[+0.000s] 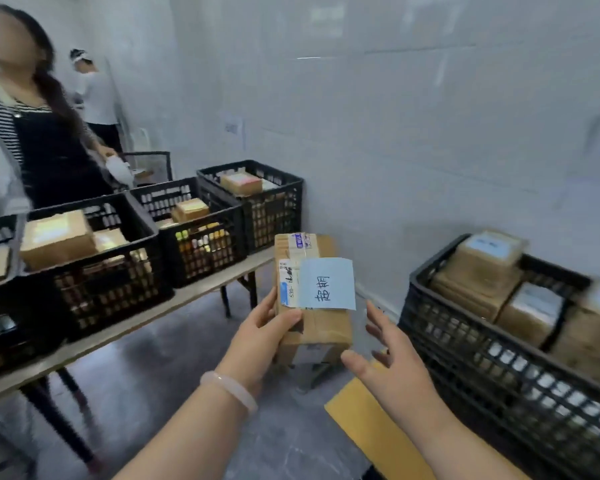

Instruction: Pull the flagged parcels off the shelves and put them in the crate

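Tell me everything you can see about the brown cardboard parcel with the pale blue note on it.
The brown cardboard parcel is a long, narrow box, sealed with clear tape and somewhat creased. A white printed shipping label sits on its top, partly covered by a pale blue paper note with handwritten characters. It is held in mid-air, above the grey floor, between the table of black crates and the black plastic crate on the right. The left hand grips its left edge; the right hand is open beside it, not clearly touching.
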